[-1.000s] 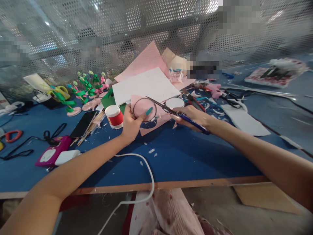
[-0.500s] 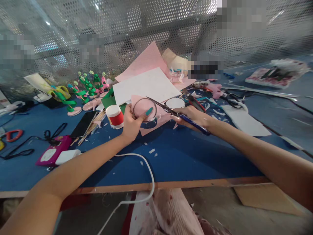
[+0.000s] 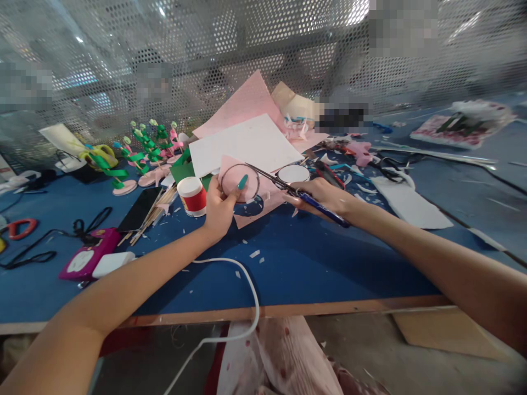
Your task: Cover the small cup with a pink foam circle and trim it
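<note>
My left hand [image 3: 220,206] pinches a pink foam sheet [image 3: 251,192] with a dark circle drawn on it, thumb pressed inside the circle, just above the blue table [image 3: 288,263]. My right hand [image 3: 323,196] is closed round the blue handles of a pair of scissors [image 3: 284,185]. The scissor blades are parted and reach left onto the circle's upper right edge. A red glue pot with a white lid [image 3: 191,195] stands just left of my left hand.
White sheet [image 3: 242,144] and larger pink sheets lie behind. Green-and-pink paper flowers [image 3: 142,151] stand at the back left. A pink box [image 3: 84,260], black cords, wooden sticks [image 3: 150,216], a white cable [image 3: 247,285] and paper scraps lie about. A perforated metal screen closes the back.
The pink sheet has turned and lifted slightly in my left hand; the drawn circle sits a little further left and higher. The scissors have barely shifted.
</note>
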{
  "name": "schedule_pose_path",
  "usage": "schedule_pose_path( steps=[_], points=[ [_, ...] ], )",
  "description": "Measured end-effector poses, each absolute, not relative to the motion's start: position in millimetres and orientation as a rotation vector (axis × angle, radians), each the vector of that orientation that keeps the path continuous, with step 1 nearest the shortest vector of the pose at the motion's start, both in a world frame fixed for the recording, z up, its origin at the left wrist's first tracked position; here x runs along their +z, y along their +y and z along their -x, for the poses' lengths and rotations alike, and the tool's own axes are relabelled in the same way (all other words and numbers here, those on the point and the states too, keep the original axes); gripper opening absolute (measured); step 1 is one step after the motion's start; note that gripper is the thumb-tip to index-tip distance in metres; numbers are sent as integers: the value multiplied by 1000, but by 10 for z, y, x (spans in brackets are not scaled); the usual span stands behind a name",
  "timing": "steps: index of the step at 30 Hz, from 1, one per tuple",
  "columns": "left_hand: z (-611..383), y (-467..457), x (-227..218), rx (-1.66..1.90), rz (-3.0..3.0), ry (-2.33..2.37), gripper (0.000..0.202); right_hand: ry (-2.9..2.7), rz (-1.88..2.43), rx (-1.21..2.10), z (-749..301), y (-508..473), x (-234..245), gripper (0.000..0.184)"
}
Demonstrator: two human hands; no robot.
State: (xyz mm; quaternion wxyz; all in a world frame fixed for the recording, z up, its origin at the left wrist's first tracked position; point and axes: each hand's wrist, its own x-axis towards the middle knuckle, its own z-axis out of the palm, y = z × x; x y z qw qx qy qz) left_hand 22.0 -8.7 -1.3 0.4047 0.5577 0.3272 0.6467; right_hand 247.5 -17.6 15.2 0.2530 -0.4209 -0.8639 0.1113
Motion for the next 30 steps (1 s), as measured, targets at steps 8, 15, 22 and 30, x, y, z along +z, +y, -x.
schedule_pose_path(
  steps=[8,15,22,30],
  points=[
    [-213,-56,-41,1612,-1313,875,47,-2337,1187,287,-2445,-173,160,49],
    [-219,-57,-37,1585,-1243,852,47,-2349,1272,288,-2420,-226,212,52],
    [-224,-54,-34,1608,-1265,847,43,-2346,1326,286,-2417,-229,219,57],
    [-222,-72,2,1586,-1307,890,45,-2370,1271,295,-2442,-212,205,52]
  ],
)
